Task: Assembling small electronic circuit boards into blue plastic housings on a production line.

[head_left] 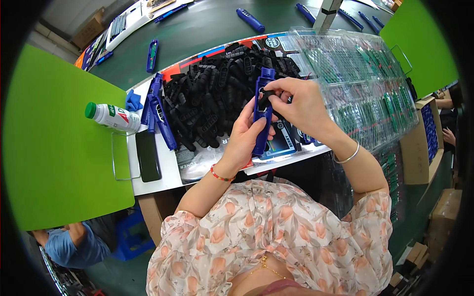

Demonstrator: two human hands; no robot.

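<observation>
My left hand (pixel 243 132) is closed around a long blue plastic housing (pixel 260 142), held upright over the front of the table. In my right hand (pixel 307 101), thumb and fingers pinch a small black rubber piece (pixel 266 100) against the opening in the upper half of that housing. My fingertips partly cover the black piece, so I cannot tell how far it sits in the opening. Just behind and left of my hands lies a heap of similar black rubber parts (pixel 212 81). Several blue housings (pixel 162 116) rest stacked at the heap's left side.
Clear plastic trays of green circuit boards (pixel 365 89) fill the right side. At left are a white bottle with a green cap (pixel 114 117), a black phone (pixel 148 155) and a green divider (pixel 64 138). An open carton of blue parts (pixel 419 138) stands far right. Other people sit nearby.
</observation>
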